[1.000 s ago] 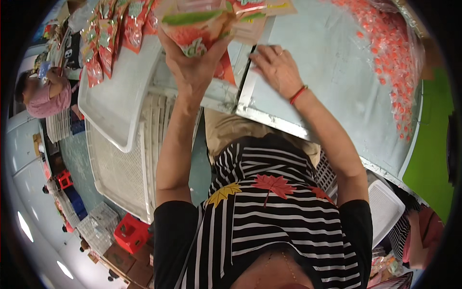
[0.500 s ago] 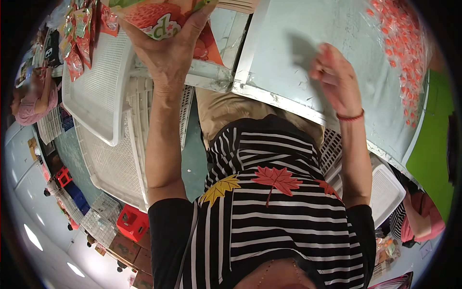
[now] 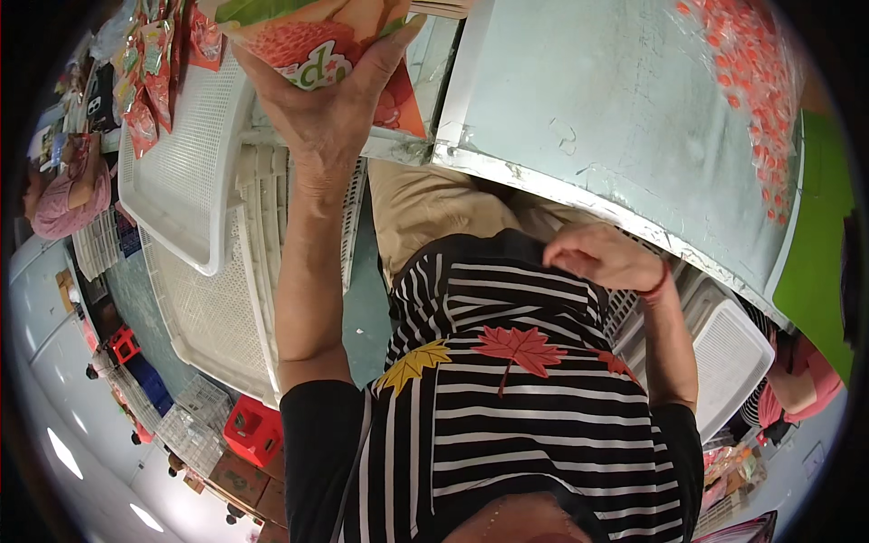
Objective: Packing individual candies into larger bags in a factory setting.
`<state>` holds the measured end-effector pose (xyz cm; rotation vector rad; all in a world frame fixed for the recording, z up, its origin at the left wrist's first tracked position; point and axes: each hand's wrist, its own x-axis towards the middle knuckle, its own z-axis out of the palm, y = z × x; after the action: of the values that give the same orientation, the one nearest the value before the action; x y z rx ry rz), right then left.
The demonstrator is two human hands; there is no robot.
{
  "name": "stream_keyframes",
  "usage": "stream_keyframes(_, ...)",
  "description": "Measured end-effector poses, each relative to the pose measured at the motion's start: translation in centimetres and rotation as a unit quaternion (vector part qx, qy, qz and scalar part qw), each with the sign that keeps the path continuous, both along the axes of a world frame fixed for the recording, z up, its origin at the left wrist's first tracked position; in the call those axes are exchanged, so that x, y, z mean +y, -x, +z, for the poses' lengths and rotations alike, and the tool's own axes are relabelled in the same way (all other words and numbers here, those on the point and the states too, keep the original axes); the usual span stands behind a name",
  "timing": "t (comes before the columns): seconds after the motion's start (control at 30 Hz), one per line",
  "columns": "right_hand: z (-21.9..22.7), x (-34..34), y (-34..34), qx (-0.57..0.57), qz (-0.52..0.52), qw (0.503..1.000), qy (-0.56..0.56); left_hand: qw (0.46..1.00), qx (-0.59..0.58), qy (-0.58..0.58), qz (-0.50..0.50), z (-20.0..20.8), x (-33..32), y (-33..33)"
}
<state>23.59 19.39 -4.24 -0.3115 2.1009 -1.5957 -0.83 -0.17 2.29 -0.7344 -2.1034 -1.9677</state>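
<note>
At the upper left, my left hand [image 3: 319, 122] grips an orange and green pouch [image 3: 294, 41] with a fruit picture, its thumb along the right side and its fingers mostly hidden behind. Another orange printed surface [image 3: 396, 107] shows right of the wrist; whether it belongs to the same pouch I cannot tell. My right hand [image 3: 608, 260], with a red cord at the wrist, is held before my waist, below the table edge. Its fingers are curled inward, and anything inside them is hidden. Small clear-wrapped red pieces [image 3: 742, 90] lie along the table's far right side.
The pale metal-edged table [image 3: 579, 90] spans the upper right. White perforated trays [image 3: 176, 172] are stacked left of my arm, with red packets [image 3: 156, 86] above them. A white tray [image 3: 733, 362] and a person in pink [image 3: 810, 385] are at the right. A red stool [image 3: 253, 430] stands lower left.
My right hand has come down from over the table to in front of my waist. My left hand still holds the pouch, which has shifted slightly down and right.
</note>
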Motion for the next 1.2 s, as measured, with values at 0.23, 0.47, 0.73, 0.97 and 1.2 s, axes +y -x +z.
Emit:
stream_keyframes(0.23, -9.2, -2.8, -4.9, 0.078, -0.159, 0.85, -0.497, 0.999, -0.05, -0.003, 0.022, 0.4, 0.8, -1.3)
stream_keyframes(0.47, -11.3, -3.2, -3.3, 0.175, -0.139, 0.786, -0.576, 0.998, -0.049, -0.022, 0.022, 0.1, -0.1, -2.4)
stream_keyframes(0.73, -14.0, -6.1, 3.1, 0.048, -0.041, 0.916, -0.396, 0.997, -0.065, 0.032, -0.009, 0.8, 0.1, -3.1)
stream_keyframes(0.97, -15.4, -8.9, 3.6, 0.037, -0.05, 0.932, -0.357, 0.998, 0.01, 0.034, -0.045, -1.7, -1.2, -1.8)
stream_keyframes(1.2, 0.6, -4.2, 4.4, 0.121, -0.105, 0.979, -0.129, 0.994, -0.055, 0.086, -0.027, -2.5, -0.2, -2.4)
